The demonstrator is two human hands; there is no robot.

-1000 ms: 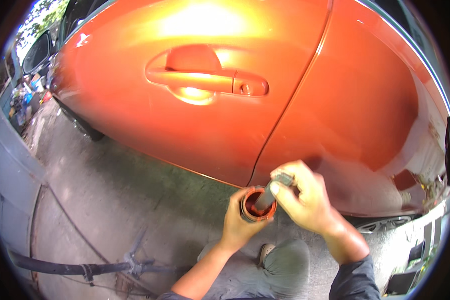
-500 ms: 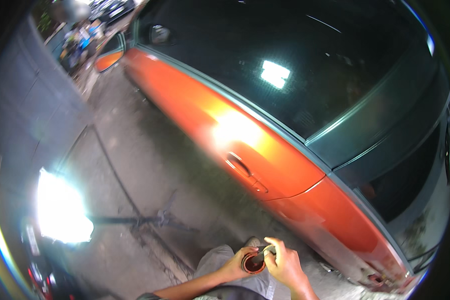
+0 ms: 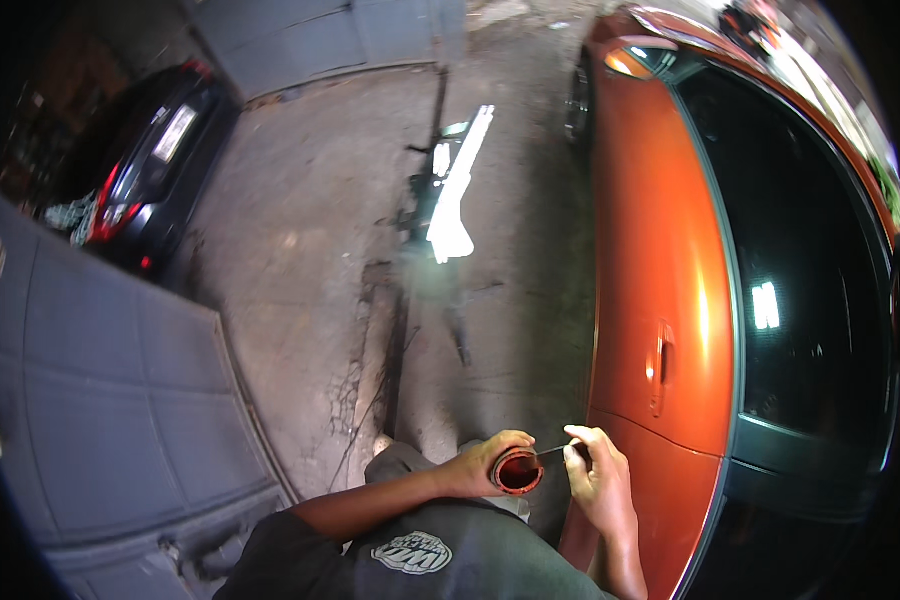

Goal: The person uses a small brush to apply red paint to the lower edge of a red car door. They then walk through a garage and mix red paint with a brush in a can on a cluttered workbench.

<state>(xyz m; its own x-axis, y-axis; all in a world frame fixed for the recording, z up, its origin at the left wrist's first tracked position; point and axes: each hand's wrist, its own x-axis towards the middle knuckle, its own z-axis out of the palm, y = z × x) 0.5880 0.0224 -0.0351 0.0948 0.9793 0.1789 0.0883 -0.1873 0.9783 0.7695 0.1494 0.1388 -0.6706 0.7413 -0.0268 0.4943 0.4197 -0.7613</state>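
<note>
My left hand [image 3: 467, 470] is wrapped round a small open can [image 3: 516, 490] with a stained rim and reddish-brown contents. Its mouth faces up toward me, in front of my dark shirt. Just to the right, my right hand [image 3: 600, 478] pinches a thin flat spatula [image 3: 552, 450]. The blade shows nearly edge-on, with its tip at the can's rim; whether it touches the rim I cannot tell. Beside my right hand stands an orange car [image 3: 642, 270], its door handle [image 3: 665, 353] a little ahead of the hand.
A bright work light [image 3: 454, 205] on a stand rises from the cracked concrete floor [image 3: 290, 240] ahead. At the far left a dark car [image 3: 160, 150] shows its rear. Grey metal gates [image 3: 120, 370] line the left side, with more grey panels [image 3: 300, 40] at the back.
My view has swung left, so the orange car now runs along the right and the dark car shows. My right hand has drawn slightly away from the can, and the spatula appears thinner.
</note>
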